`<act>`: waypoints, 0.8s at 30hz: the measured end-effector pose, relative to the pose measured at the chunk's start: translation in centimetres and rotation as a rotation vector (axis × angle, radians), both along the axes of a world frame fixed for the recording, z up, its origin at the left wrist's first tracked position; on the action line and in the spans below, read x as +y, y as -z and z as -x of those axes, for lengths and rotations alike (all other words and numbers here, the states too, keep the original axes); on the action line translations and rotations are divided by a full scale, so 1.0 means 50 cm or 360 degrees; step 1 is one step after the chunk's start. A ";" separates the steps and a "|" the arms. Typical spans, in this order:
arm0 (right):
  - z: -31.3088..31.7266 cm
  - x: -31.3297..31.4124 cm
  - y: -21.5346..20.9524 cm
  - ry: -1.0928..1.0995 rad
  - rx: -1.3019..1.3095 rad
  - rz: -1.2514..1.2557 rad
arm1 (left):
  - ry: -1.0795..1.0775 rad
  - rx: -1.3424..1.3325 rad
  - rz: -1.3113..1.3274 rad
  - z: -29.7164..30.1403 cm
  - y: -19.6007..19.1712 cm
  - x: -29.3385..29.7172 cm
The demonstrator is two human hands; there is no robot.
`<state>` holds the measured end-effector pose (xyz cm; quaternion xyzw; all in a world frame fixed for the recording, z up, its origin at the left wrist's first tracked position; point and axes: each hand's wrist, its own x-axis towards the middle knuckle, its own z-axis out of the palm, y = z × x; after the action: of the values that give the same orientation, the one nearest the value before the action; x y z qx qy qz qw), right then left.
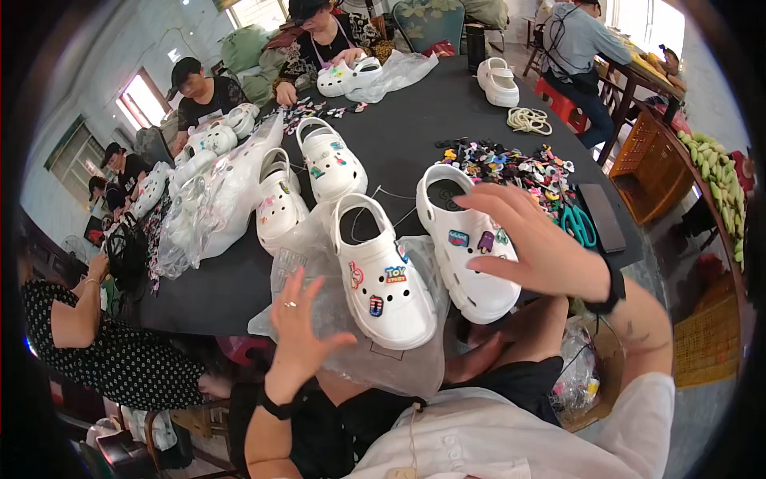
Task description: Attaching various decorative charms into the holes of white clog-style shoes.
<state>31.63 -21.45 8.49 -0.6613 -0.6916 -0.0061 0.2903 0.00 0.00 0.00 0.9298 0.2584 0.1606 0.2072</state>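
Two white clogs stand side by side in front of me at the table's near edge. The left clog point(383, 307) carries several colourful charms and rests on a clear plastic bag point(343, 359). My left hand point(299, 331) is open beside it, fingers spread, holding nothing. Over the right clog point(483, 279), my right hand point(542, 243) is also open, thumb and fingers apart across its upper. Whether it touches the shoe I cannot tell. That clog bears a purple popsicle charm and others, partly hidden by the hand.
Two more decorated clogs point(331, 172) stand behind, beside plastic-wrapped clogs point(211, 211). Loose charms point(503, 164), teal-handled scissors point(578, 226) and a dark phone-like slab point(602, 217) lie at right. A coiled cream cord point(529, 121) and white clogs point(499, 84) sit farther back. Several people work around the table.
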 end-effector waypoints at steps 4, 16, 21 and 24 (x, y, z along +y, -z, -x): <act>-0.014 0.102 -0.020 -0.0179 -0.0235 0.0416 | 0.0050 0.0255 -0.0361 0.004 0.025 -0.055; -0.012 0.200 -0.012 -0.0301 0.0238 0.0904 | 0.0253 -0.0030 -0.0725 0.083 0.117 -0.012; -0.042 0.185 0.022 -0.0080 0.0715 0.0734 | -0.0584 -0.0517 -0.0214 0.197 0.069 0.044; -0.048 0.193 0.040 -0.0147 0.0833 0.0657 | -0.0928 -0.1302 0.0023 0.292 0.053 0.084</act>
<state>34.06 -11.82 6.50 -0.6534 -0.6094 0.3173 0.3179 -14.59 4.19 -2.65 0.6783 0.4061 0.5614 0.2445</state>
